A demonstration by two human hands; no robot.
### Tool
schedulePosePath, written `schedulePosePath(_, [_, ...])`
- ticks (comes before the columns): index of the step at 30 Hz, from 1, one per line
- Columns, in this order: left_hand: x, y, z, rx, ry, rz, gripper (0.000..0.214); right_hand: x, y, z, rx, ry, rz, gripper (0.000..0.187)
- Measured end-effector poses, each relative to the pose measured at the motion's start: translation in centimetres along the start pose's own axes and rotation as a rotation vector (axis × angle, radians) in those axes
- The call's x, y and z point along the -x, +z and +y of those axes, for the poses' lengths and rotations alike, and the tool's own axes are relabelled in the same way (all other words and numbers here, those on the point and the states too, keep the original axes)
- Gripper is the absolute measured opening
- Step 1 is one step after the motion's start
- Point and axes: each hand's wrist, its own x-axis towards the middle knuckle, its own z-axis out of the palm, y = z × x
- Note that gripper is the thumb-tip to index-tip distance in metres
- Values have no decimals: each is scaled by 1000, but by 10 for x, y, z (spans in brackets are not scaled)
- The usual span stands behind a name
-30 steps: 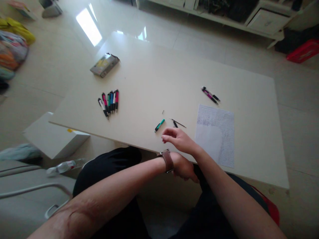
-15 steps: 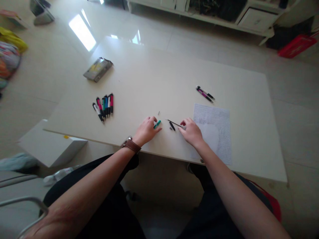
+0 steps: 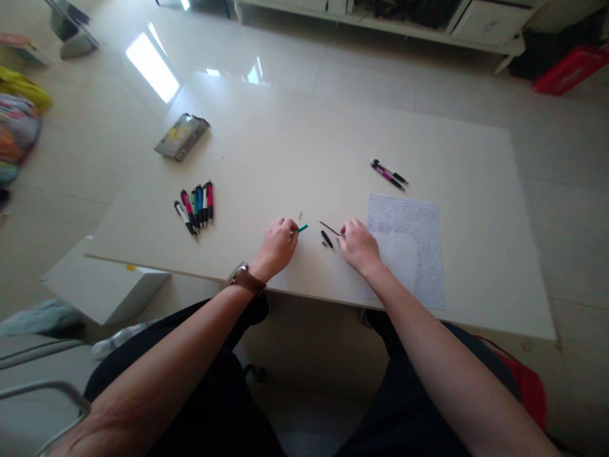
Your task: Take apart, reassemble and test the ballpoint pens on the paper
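Note:
My left hand [image 3: 278, 244], with a brown watch on the wrist, is closed around a green pen barrel [image 3: 301, 228] whose tip pokes out to the right. My right hand [image 3: 358, 244] pinches the near end of a thin black pen refill [image 3: 328, 226] lying on the pale table [image 3: 295, 146]. Between the hands sit a small black pen piece [image 3: 326, 238] and, slightly further back, a tiny part [image 3: 300, 215].
Several coloured pens [image 3: 196, 206] lie in a row at the left. A small cardboard box [image 3: 183, 136] sits behind them. Two pens [image 3: 388, 174] lie at the back right, above a written sheet of paper [image 3: 409, 244]. A white box [image 3: 95, 285] stands on the floor left.
Both hands came up from my lap onto the table. The left one closed on the green pen barrel and the right one took hold of the refill's end.

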Motion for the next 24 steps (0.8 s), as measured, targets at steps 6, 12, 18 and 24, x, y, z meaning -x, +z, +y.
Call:
schedulePosePath(6, [-2,-15,13,211,75,-38,5,-1,3,1,14,14,-15,11])
schedulePosePath(12, [4,-41,24,117,223,-50,28,-9,-5,1,-354,53,14,11])
schedulePosePath(18, [9,-52,13,-39,148,-47,25,-5,-21,-9,-675,-65,109,13])
schedulePosePath(24, [2,-48,16,-80,148,-77,15,-2,-35,-21,-696,-220,163,13])
